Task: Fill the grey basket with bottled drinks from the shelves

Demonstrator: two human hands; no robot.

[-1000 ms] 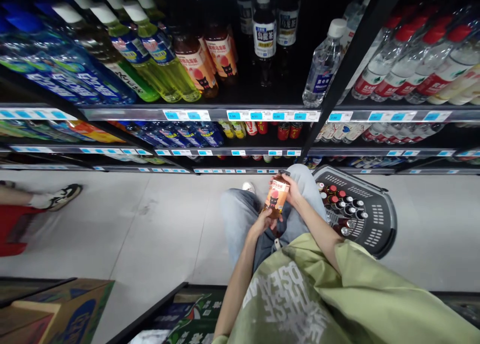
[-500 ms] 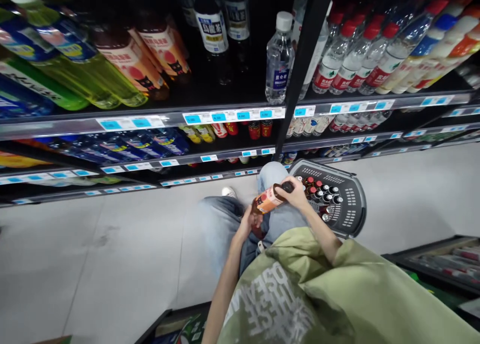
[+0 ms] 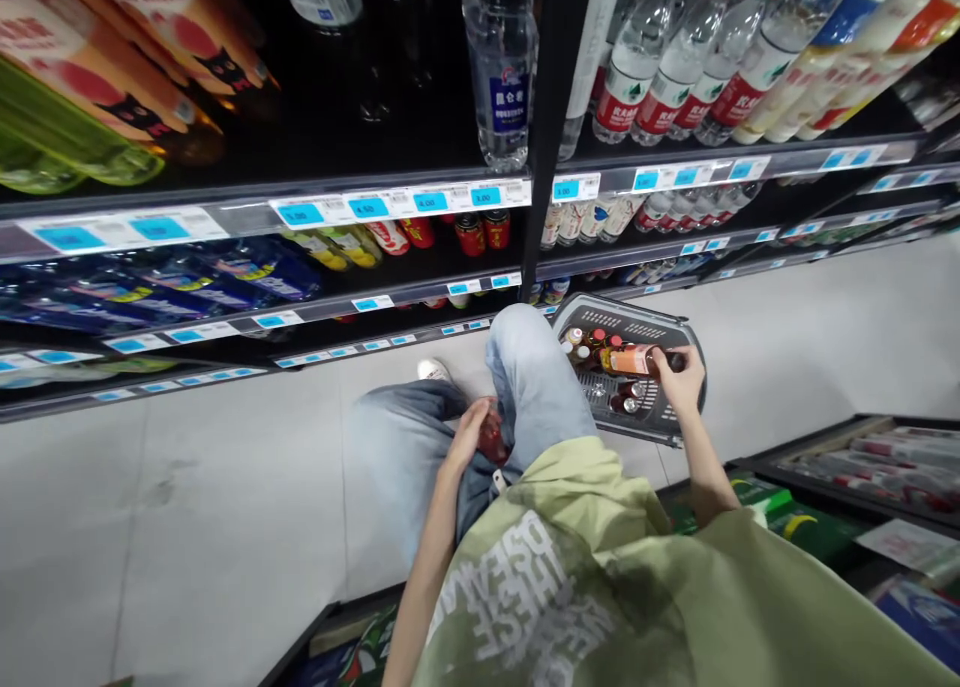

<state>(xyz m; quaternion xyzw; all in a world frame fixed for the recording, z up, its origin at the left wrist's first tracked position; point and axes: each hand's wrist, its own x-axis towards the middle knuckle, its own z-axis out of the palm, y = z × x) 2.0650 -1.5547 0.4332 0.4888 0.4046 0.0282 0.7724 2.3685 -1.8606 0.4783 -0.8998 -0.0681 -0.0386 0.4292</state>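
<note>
So, far up and left of both hands there's a row of tall amber plastic bottles with orange cat labels [image 3: 112, 67] on the black shelf, plus slim yellow-green plastic bottles [image 3: 71, 157] in front. Closer, straight above the left hand, stands a clear plastic bottle with a blue label [image 3: 501, 77].

The left hand [image 3: 471, 429] is down between the knees of the faded blue jeans [image 3: 536, 382], fingers against a glossy dark red-brown thing [image 3: 493, 437]. Can't tell what that is or whether it's gripped.

The hands are well apart. Just left of the right hand [image 3: 681, 375] is the round amber plastic bottle with an orange paper-like label [image 3: 628, 360]: fingers clamped around its dark neck end, body on its side, base pointing left. It's over the dark grey slotted plastic basket [image 3: 679, 429], beside some red-capped bottles [image 3: 598, 337]. Can't see if it touches them. Below and right of that hand, shiny green packs [image 3: 799, 517] sit in a dark-framed display.
</note>
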